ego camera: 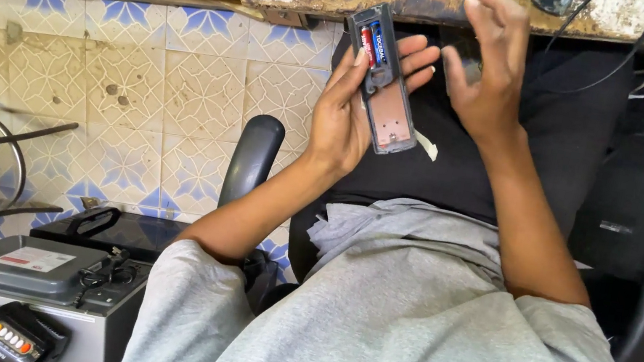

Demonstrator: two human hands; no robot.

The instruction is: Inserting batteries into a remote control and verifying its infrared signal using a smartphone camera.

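- A seated person in a grey shirt and black trousers is looking down at their own two hands, held above the lap in front of a worn, paint-flecked wooden workbench edge (451, 0).
- The left hand (349, 113) is gripping a slim, dark grey plastic remote control (384, 80), turned back-side up and tilted, with its top end pointing toward the bench. The fingers are wrapping around its far edge and the thumb is lying along the near edge.
- The right hand (488, 65) is hovering just beside the remote, fingers loosely curled and holding nothing that can be seen.
- The battery compartment in the upper half of the remote is lying open, with no cover over it. Two small cylindrical batteries (372, 44), one red and one blue, are sitting side by side inside it.
- The lower half of the remote's back is showing a bare, pinkish flat panel.
- To handle this well, the left hand's hold should be staying steady and level enough that the batteries are not slipping out, while the free hand is working with its fingertips only.
- On the patterned blue-and-cream tiled floor (139, 94) to the left, a grey boxy metal appliance (25, 290) is standing, well apart from the hands.
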